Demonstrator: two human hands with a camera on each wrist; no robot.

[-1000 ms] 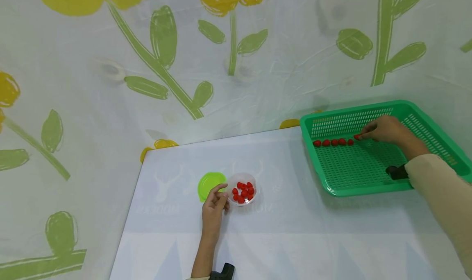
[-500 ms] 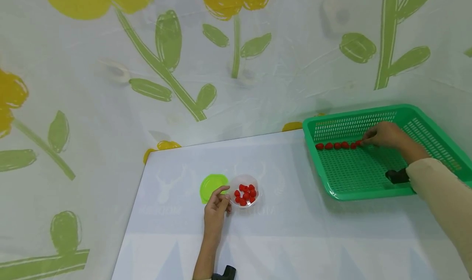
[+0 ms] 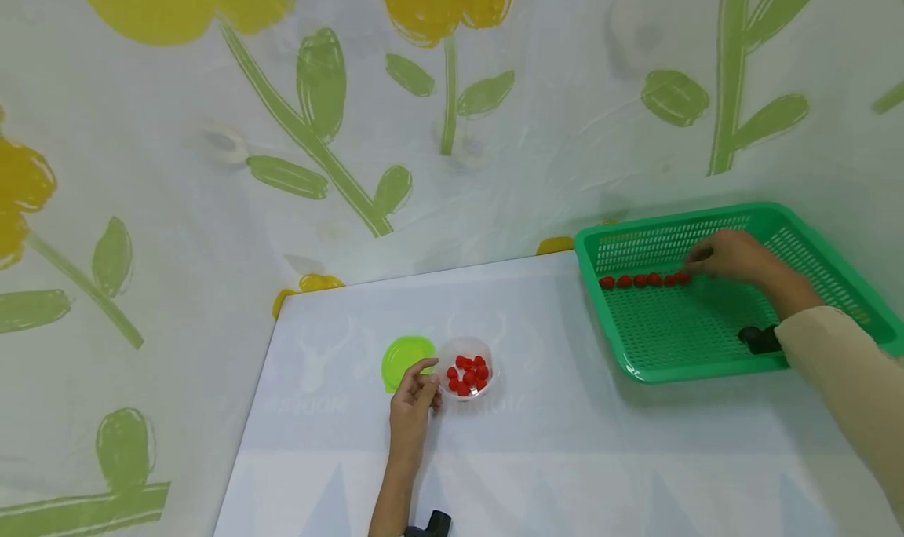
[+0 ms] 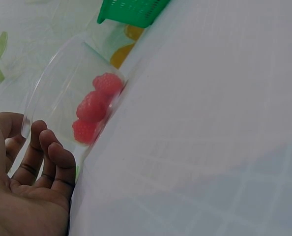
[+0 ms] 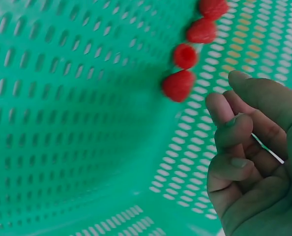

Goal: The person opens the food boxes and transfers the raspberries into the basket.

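In the head view my left hand [image 3: 415,396] is at the near-left rim of a clear plastic bowl [image 3: 462,345], with thumb and finger at its edge. Red raspberries [image 4: 93,106] lie inside the bowl, which looks tilted in the left wrist view. Over the green basket [image 3: 610,337] is my right hand [image 3: 727,256], its fingers loosely bent and nothing between them in the right wrist view. Just beyond those fingertips, the last raspberry [image 5: 179,85] of a row lies along the basket's far side. The row's raspberries [image 3: 639,281] sit close together.
A bright green lid [image 3: 406,359] lies left of the bowl, partly behind the left hand. The basket stands at the white table's [image 3: 523,443] back right, near a flower-printed wall covering [image 3: 537,152].
My right hand has set a raspberry at the right end of the row and let it go, its fingers now slightly away from it. My left hand stays at the bowl.
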